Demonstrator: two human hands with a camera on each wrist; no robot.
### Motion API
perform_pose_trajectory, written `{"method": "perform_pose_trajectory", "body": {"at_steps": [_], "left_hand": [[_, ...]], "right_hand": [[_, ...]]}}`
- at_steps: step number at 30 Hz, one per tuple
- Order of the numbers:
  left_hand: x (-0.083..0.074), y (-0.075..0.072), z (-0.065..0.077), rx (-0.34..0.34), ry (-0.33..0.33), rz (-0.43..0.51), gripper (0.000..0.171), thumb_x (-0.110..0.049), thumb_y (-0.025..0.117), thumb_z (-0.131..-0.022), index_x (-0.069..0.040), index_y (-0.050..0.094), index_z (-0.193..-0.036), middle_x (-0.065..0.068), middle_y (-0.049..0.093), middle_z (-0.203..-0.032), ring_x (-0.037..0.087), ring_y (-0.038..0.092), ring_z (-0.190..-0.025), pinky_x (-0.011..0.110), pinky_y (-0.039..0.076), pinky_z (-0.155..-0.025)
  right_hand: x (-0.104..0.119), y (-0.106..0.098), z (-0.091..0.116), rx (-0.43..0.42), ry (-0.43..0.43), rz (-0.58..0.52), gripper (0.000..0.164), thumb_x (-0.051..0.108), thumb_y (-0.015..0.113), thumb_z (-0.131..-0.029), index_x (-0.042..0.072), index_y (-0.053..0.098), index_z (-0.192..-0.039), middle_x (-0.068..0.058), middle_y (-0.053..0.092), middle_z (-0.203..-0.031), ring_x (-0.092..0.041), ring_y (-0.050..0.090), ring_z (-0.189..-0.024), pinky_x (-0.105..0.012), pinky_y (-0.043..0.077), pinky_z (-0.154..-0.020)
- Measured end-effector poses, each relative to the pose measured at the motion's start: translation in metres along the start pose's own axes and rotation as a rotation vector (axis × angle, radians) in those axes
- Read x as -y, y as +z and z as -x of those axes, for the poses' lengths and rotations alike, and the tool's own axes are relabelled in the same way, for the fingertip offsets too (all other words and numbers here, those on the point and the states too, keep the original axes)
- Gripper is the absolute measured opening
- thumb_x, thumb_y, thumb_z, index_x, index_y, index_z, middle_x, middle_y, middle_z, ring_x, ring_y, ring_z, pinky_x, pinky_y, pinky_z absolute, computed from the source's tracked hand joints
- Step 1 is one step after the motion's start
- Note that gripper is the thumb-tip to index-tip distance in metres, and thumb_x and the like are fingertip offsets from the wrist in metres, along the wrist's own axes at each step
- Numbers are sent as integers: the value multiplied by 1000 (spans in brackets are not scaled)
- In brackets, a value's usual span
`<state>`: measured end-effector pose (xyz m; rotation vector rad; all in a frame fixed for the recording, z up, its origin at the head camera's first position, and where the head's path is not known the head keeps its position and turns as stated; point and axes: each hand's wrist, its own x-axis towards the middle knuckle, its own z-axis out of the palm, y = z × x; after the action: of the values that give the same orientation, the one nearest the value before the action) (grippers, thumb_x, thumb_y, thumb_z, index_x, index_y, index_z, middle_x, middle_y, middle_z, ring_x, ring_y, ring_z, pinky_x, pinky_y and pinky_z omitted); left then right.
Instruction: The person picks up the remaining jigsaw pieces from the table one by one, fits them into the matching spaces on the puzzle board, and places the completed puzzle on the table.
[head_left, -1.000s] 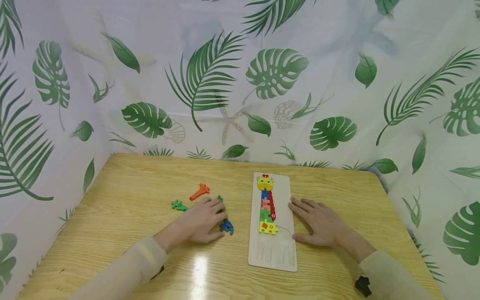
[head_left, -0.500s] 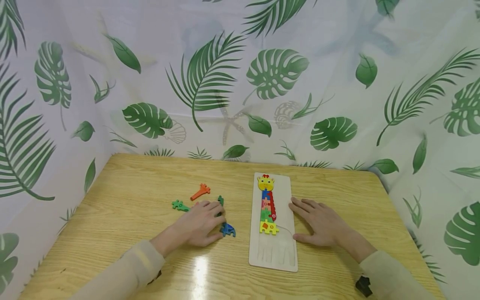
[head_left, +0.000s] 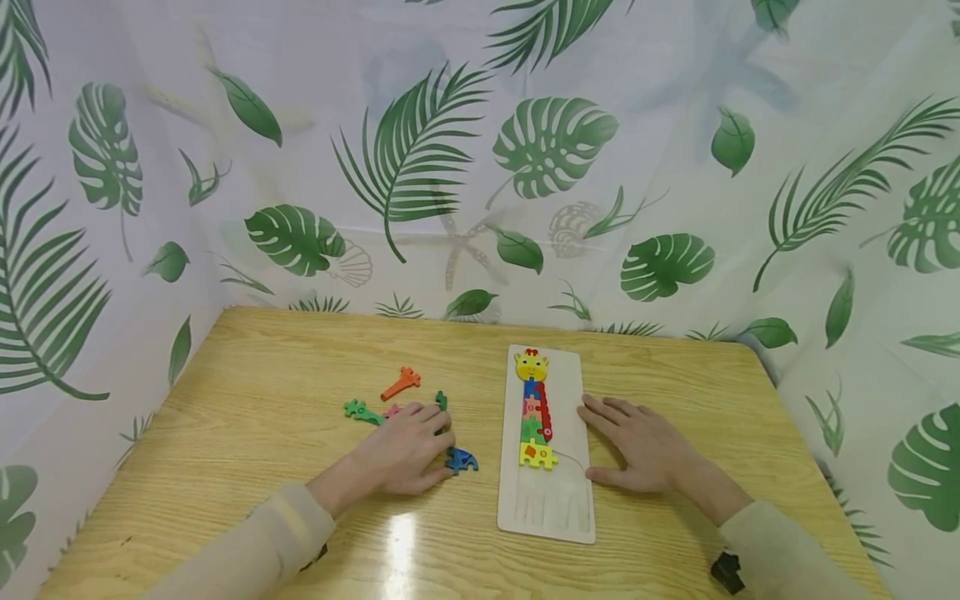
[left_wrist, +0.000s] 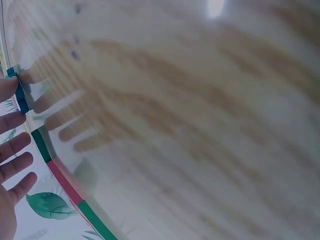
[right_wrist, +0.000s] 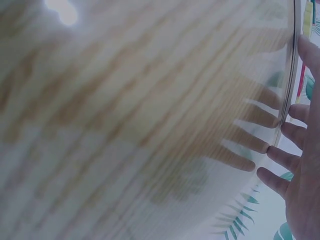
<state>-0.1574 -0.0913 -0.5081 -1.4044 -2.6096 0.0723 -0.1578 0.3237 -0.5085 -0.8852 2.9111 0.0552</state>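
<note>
My left hand (head_left: pixel 408 450) is low over the table among loose puzzle pieces. In the left wrist view, its thumb and index finger pinch a blue puzzle piece (left_wrist: pixel 20 96) at its ends, while the other fingers are spread. From the head view, that blue piece (head_left: pixel 462 461) pokes out past the fingertips. A pale puzzle board (head_left: pixel 564 400) lies to the right, holding a partly filled giraffe with a yellow head, blue, pink, green and yellow neck pieces and a red strip. My right hand (head_left: pixel 637 446) rests with extended fingers against the board's right edge.
An orange piece (head_left: pixel 401 383) and a green piece (head_left: pixel 363 412) lie left of the board. A pink piece (head_left: pixel 392 411) and a dark green piece (head_left: pixel 441 401) are partly covered by my left hand. Leaf-printed cloth (head_left: pixel 555 150) hangs behind the wooden table (head_left: pixel 285 383).
The blue piece has shifted slightly right and turned at my left fingertips. More of the pink piece shows beside that hand. My right hand and the board have stayed put.
</note>
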Motion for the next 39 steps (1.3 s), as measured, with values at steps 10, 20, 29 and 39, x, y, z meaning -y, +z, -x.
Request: {"method": "perform_pose_trajectory", "body": {"at_steps": [10, 20, 29, 39], "left_hand": [[-2, -2, -5, 18, 3, 24, 44, -57, 62, -100, -19, 73, -119, 1, 70, -123, 21, 62, -117, 40, 51, -104], [-3, -2, -7, 13, 25, -3, 41, -57, 62, -99, -20, 73, -115, -1, 69, -113, 19, 61, -107, 37, 52, -97], [-5, 0, -8, 25, 24, -1, 40, -57, 62, -100, -21, 72, -116, -3, 67, -107, 17, 58, -100, 36, 51, -93], [-8, -2, -10, 63, 11, 32, 39, -54, 62, -101, -21, 72, -118, -2, 69, -109, 18, 61, -105, 38, 52, -98]], "right_hand": [[0, -1, -1, 4, 5, -1, 99, 85, 48, -91, 20, 38, -165, -5, 37, -172, -39, 45, -152, -65, 44, -116], [0, -1, -1, -10, 2, 8, 98, 84, 49, -91, 19, 39, -164, -6, 39, -172, -39, 46, -152, -64, 44, -116], [0, -2, 0, -10, -1, 4, 98, 84, 49, -92, 18, 40, -164, -7, 39, -171, -40, 46, -151, -64, 45, -115], [-1, 2, 0, -7, -2, 5, 98, 84, 49, -92, 20, 37, -165, -5, 37, -172, -38, 46, -152, -63, 45, -116]]}}
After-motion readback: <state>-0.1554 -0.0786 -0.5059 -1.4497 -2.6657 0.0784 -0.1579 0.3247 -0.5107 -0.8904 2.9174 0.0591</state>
